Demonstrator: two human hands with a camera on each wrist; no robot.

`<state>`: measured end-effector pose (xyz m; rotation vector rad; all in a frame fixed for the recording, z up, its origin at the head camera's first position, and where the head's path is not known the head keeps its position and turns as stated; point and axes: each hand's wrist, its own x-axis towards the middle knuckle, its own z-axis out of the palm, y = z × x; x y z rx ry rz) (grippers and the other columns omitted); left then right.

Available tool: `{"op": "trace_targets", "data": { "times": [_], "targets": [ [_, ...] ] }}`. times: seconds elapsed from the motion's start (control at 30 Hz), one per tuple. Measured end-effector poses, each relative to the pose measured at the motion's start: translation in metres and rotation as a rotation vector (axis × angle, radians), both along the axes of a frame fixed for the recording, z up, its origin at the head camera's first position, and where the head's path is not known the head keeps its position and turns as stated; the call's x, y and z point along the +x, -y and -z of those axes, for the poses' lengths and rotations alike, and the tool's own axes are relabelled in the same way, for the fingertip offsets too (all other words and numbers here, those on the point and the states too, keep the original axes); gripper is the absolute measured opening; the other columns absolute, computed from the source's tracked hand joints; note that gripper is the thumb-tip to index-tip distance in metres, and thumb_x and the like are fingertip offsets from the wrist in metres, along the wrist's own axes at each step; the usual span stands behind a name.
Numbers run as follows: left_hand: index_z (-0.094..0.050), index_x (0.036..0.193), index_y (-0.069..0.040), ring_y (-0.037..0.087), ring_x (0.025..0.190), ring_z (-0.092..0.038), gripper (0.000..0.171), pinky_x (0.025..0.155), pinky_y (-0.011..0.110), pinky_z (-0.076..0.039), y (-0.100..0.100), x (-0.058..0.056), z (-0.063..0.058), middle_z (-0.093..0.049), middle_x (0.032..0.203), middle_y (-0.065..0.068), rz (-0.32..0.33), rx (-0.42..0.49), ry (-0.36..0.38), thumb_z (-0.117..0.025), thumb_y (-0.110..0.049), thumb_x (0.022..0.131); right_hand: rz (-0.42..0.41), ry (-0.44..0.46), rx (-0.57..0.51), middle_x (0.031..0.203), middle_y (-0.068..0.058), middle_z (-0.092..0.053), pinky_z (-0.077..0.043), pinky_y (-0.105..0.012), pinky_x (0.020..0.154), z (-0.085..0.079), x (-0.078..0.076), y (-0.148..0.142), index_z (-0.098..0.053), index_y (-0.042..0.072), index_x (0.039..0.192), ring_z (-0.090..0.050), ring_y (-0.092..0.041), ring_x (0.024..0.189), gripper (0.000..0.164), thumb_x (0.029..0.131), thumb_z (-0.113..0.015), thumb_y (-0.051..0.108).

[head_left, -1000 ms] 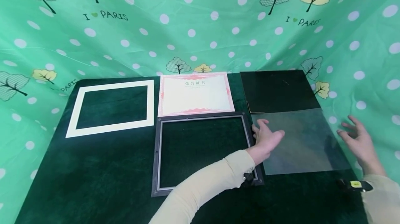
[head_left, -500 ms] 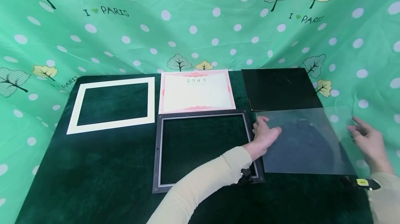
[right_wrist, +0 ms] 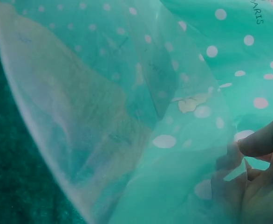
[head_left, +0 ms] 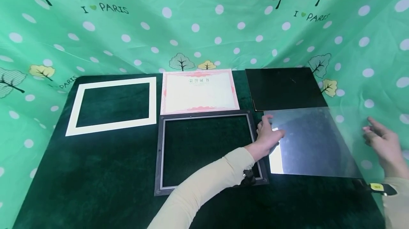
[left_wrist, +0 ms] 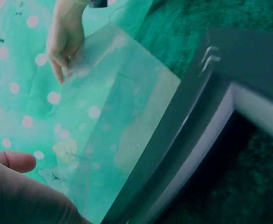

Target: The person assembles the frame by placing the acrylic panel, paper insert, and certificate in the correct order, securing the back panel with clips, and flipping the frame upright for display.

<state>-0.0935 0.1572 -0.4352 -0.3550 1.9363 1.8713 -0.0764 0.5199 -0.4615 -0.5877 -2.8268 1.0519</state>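
Note:
A clear sheet point(head_left: 313, 143) lies at the right of the table, its right part tilted up past the table edge. My right hand point(head_left: 385, 143) pinches the sheet's right edge between thumb and fingers, as the right wrist view shows. At the sheet's left side is my left hand point(head_left: 267, 138), beside the right bar of a dark grey picture frame point(head_left: 161, 151). Its thumb point(left_wrist: 20, 161) stands apart from its fingers, which are hidden in the left wrist view. A bright reflection shows on the sheet near this hand.
Behind the frame lies a pink-bordered certificate point(head_left: 199, 94). A black backing board point(head_left: 284, 88) is at the back right, behind the sheet. A white mat point(head_left: 110, 127) lies at the left on the dark green tablecloth point(head_left: 105, 172). Polka-dot curtains point(head_left: 179, 41) hang around the table.
My right hand has moved to the right and now pinches the clear sheet. The sheet has shifted right, and its right side has risen. My left hand stays beside the frame.

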Motion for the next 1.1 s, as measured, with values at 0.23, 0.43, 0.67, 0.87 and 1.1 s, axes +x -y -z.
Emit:
{"op": "trace_targets", "data": {
  "times": [0.23, 0.43, 0.67, 0.87, 1.1],
  "targets": [
    [-0.049, 0.127, -0.024, 0.02, 0.082, -0.046, 0.057, 0.066, 0.034, -0.04, 0.012, -0.01, 0.002, -0.039, 0.124, 0.0, 0.008, 0.078, 0.019, -0.067, 0.001, 0.078, -0.011, 0.001, -0.019, 0.101, 0.012, -0.046, -0.039, -0.017, 0.055, 0.003, 0.0, -0.002, -0.014, 0.022, 0.154, -0.041, -0.007, 0.077, 0.056, 0.103, -0.033, 0.013],
    [-0.051, 0.129, -0.017, 0.015, 0.068, -0.049, 0.05, 0.062, 0.031, -0.047, 0.021, -0.012, 0.0, -0.039, 0.128, -0.003, 0.03, 0.092, 0.011, -0.066, 0.0, 0.085, 0.003, -0.01, -0.028, 0.099, 0.016, -0.048, -0.041, -0.01, 0.056, -0.011, 0.006, 0.024, -0.013, 0.02, 0.156, -0.043, 0.008, 0.075, 0.06, 0.101, -0.036, 0.011],
    [-0.049, 0.133, -0.012, 0.015, 0.057, -0.049, 0.06, 0.059, 0.025, -0.045, 0.03, -0.018, 0.004, -0.046, 0.129, 0.002, 0.026, 0.225, -0.009, -0.062, 0.015, 0.081, 0.063, -0.009, -0.082, 0.101, 0.017, -0.049, -0.04, -0.01, 0.06, -0.026, 0.009, 0.043, -0.03, 0.016, 0.149, -0.044, 0.007, 0.076, 0.051, 0.099, -0.038, 0.01],
    [-0.048, 0.135, -0.011, 0.017, 0.07, -0.058, 0.064, 0.069, 0.03, -0.052, 0.046, -0.025, 0.008, -0.055, 0.122, 0.006, 0.082, 0.288, -0.051, -0.06, 0.02, 0.08, -0.012, 0.057, -0.049, 0.114, 0.004, -0.051, -0.039, -0.012, 0.064, -0.031, 0.009, 0.055, -0.027, 0.001, 0.15, -0.042, 0.009, 0.081, 0.051, 0.102, -0.036, 0.014],
    [-0.044, 0.139, -0.01, 0.016, 0.078, -0.062, 0.064, 0.068, 0.027, -0.049, 0.072, -0.034, 0.007, -0.063, 0.119, 0.008, 0.165, 0.26, -0.066, -0.063, 0.016, 0.084, -0.19, 0.024, -0.21, 0.106, 0.028, -0.047, -0.043, -0.01, 0.064, -0.027, 0.009, 0.068, -0.029, 0.003, 0.151, -0.049, 0.011, 0.083, 0.05, 0.102, -0.04, 0.012]
  ]
}}
